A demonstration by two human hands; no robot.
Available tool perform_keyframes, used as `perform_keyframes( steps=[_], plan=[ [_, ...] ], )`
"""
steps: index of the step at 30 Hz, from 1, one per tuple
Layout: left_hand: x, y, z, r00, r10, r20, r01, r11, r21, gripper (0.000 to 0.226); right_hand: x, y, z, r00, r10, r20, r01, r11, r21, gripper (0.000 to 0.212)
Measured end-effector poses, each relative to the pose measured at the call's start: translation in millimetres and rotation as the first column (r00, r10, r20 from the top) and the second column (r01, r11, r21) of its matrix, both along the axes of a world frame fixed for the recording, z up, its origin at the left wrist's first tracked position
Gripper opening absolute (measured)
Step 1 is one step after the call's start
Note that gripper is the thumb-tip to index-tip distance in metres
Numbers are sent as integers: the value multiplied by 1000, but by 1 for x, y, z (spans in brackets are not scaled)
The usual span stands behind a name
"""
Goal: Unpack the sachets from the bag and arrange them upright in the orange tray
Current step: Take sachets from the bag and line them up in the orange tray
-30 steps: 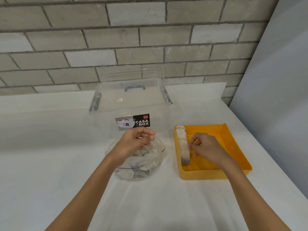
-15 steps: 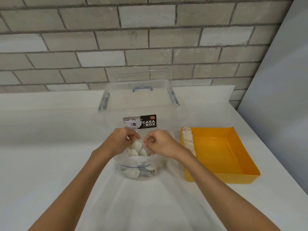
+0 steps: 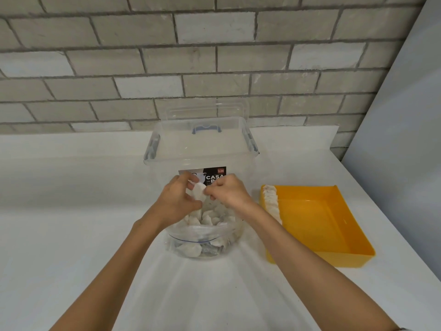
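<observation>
Two hands meet on one white sachet (image 3: 199, 191) just above the clear bag (image 3: 202, 237).

Directly over the bag's open mouth, the left hand (image 3: 177, 199) has its fingers and thumb curled round the sachet's left side, and the right hand (image 3: 229, 192) has its curled fingertips pinching the right edge. Inside the bag lie many loose sachets (image 3: 210, 217), heaped. To the right of the bag, apart from it, the orange tray (image 3: 334, 235) sits on the white table (image 3: 71, 235), with a row of sachets (image 3: 270, 201) upright against the tray wall nearest the bag. Just behind the bag stands a clear storage box (image 3: 200, 149) with a dark label, and behind that the brick wall (image 3: 119, 68).
</observation>
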State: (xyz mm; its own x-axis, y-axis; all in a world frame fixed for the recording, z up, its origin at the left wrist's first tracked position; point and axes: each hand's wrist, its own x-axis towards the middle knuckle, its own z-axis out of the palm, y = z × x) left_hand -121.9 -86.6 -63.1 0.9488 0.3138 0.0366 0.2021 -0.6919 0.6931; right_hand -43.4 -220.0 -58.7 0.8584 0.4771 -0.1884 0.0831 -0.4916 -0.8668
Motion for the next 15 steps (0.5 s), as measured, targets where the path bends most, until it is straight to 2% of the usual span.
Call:
perform_keyframes(
  steps=[3, 5, 10, 12, 15],
  plan=[
    [-2, -8, 5, 998, 10, 66, -9, 1000, -28, 60, 1, 0, 9, 1000, -3, -27, 5, 998, 70, 14],
    [-2, -12, 7, 989, 53, 136, -45, 997, -59, 60, 0, 1, 12, 1000, 12, -25, -9, 994, 106, 13],
    [-6, -12, 11, 960, 154, 236, -124, 982, -140, 29, -2, 2, 17, 996, 84, -17, -79, 977, 196, 15],
    [-9, -5, 10, 957, 171, 236, -142, 980, -138, 16, -1, 3, 15, 998, 66, -9, -64, 984, 169, 11],
    [-14, 9, 3, 955, 231, 187, -195, 962, -191, 7, 0, 7, 1, 992, 97, 85, -98, 995, 8, 8]
  ],
)
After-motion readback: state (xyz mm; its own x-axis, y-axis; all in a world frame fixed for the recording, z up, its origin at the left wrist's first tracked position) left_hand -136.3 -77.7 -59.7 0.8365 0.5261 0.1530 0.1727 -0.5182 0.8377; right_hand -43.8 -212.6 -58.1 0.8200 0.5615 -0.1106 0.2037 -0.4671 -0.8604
